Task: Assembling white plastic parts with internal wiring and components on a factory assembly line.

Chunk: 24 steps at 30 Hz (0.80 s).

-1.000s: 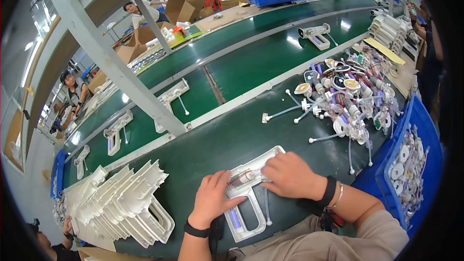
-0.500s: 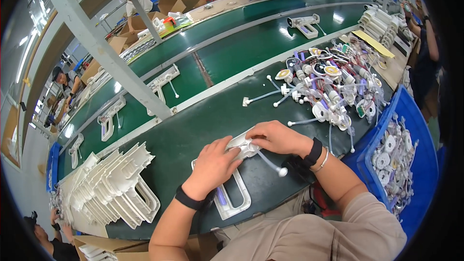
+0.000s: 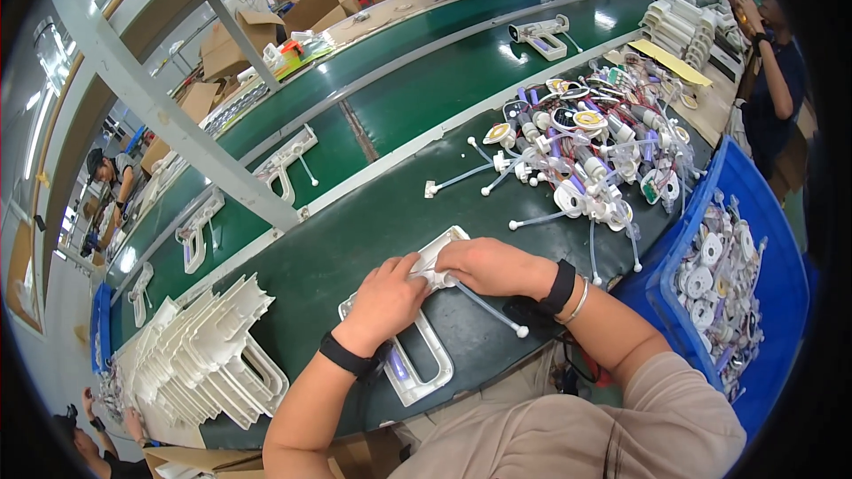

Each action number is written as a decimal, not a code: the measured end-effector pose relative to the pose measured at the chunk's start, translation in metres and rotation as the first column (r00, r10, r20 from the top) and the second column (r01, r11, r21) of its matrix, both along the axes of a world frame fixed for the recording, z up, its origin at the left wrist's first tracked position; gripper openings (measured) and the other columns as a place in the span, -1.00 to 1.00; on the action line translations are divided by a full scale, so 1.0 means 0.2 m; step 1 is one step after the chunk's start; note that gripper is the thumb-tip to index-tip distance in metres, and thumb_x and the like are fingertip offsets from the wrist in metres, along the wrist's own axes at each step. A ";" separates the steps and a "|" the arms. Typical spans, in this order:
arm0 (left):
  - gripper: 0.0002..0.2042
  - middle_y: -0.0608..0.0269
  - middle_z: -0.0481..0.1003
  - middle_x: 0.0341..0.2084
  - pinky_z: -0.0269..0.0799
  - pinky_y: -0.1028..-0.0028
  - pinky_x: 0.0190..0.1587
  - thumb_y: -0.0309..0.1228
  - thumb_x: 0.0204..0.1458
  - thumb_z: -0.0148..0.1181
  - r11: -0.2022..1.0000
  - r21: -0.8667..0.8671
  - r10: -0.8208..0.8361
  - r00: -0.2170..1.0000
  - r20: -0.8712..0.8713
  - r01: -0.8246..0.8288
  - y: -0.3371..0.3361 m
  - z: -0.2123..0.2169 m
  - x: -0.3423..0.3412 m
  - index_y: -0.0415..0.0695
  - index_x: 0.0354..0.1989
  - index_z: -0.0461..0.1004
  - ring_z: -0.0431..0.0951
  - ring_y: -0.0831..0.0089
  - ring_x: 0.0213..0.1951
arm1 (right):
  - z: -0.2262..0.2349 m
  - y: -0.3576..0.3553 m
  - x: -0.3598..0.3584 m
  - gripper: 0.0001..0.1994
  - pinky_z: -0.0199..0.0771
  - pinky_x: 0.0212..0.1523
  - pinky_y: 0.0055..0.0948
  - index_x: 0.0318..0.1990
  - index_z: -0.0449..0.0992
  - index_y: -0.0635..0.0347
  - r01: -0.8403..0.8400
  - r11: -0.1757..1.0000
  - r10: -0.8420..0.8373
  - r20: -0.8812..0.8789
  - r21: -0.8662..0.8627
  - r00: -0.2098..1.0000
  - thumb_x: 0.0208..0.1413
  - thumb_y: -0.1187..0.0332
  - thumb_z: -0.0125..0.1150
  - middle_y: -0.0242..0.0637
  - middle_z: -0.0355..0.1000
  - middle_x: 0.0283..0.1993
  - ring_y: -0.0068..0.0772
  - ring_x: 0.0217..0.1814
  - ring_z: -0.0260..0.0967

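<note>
A white plastic housing half point(image 3: 441, 365) with a looped handle lies on the dark green work surface in front of me. A purple cylinder point(image 3: 399, 365) sits inside its handle. My left hand point(image 3: 389, 297) grips the housing's upper part, fingers curled over its edge. My right hand point(image 3: 488, 266) is closed at the housing's wider end, its fingertips pressed into it; what lies beneath them is hidden. From under the right hand a clear tube point(image 3: 488, 306) with a white ball tip sticks out over the work surface.
Nested white housing halves point(image 3: 204, 350) stand at left. At right lies a heap of pump-and-wire assemblies point(image 3: 590, 142), beside a blue bin point(image 3: 657, 288) of similar parts. Beyond, a green conveyor point(image 3: 426, 98) carries several filled housings. A grey post point(image 3: 177, 102) rises at left; co-workers are around.
The housing has turned slightly under my hands, and the right hand has shifted a little left on it. The tube now points out straighter. The whole view has shifted slightly.
</note>
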<state>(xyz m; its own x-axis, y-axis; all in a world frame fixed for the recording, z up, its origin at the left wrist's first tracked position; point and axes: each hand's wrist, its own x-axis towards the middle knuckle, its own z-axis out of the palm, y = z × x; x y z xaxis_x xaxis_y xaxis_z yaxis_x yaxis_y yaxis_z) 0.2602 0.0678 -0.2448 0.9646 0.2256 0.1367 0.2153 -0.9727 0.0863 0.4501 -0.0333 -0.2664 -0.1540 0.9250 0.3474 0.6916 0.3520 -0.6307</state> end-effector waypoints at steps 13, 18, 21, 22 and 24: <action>-0.81 0.10 0.46 -0.26 0.38 0.27 -0.07 -0.42 -0.11 0.23 0.990 -0.002 -0.141 0.985 0.100 0.142 0.07 0.07 0.09 -0.22 -0.32 0.51 0.44 0.14 -0.14 | 0.02 0.01 -0.01 -0.74 0.30 0.01 -0.21 -0.20 0.45 0.03 0.013 0.962 -0.097 0.297 0.272 0.950 -0.10 0.53 0.06 -0.33 0.36 -0.32 -0.26 -0.05 0.35; -0.89 0.10 0.41 -0.49 0.38 0.22 -0.33 -0.47 -0.11 0.18 0.979 -0.056 -0.188 0.976 0.106 0.195 0.07 0.02 0.08 -0.22 -0.42 0.45 0.45 0.12 -0.39 | -0.03 0.02 0.04 -0.76 0.24 0.01 -0.20 -0.22 0.43 0.05 0.018 0.986 -0.059 0.247 0.163 0.967 -0.11 0.51 0.07 -0.34 0.39 -0.28 -0.26 -0.12 0.35; -0.90 0.12 0.39 -0.56 0.38 0.25 -0.34 -0.46 -0.09 0.16 0.988 -0.065 -0.138 0.989 0.043 0.141 0.05 0.01 0.05 -0.18 -0.39 0.48 0.45 0.14 -0.43 | -0.05 0.02 0.04 -0.71 0.32 -0.10 -0.37 -0.18 0.43 0.07 0.007 0.979 -0.043 0.175 0.202 0.984 -0.14 0.54 0.08 -0.33 0.39 -0.27 -0.26 -0.19 0.37; -0.91 0.13 0.40 -0.56 0.39 0.25 -0.34 -0.47 -0.10 0.15 0.992 -0.059 -0.112 0.994 -0.001 0.112 0.04 0.01 0.05 -0.17 -0.40 0.49 0.46 0.15 -0.42 | -0.05 0.03 0.04 -0.71 0.32 -0.10 -0.37 -0.18 0.43 0.07 0.016 0.979 -0.052 0.176 0.202 0.983 -0.14 0.54 0.08 -0.33 0.39 -0.27 -0.26 -0.19 0.37; -0.91 0.13 0.40 -0.56 0.39 0.26 -0.33 -0.47 -0.12 0.15 0.990 -0.048 -0.131 0.991 -0.007 0.130 0.05 0.02 0.07 -0.16 -0.41 0.50 0.46 0.16 -0.42 | -0.05 0.03 0.04 -0.71 0.32 -0.11 -0.36 -0.18 0.43 0.06 0.006 0.977 -0.042 0.165 0.212 0.985 -0.13 0.54 0.07 -0.33 0.39 -0.27 -0.27 -0.21 0.37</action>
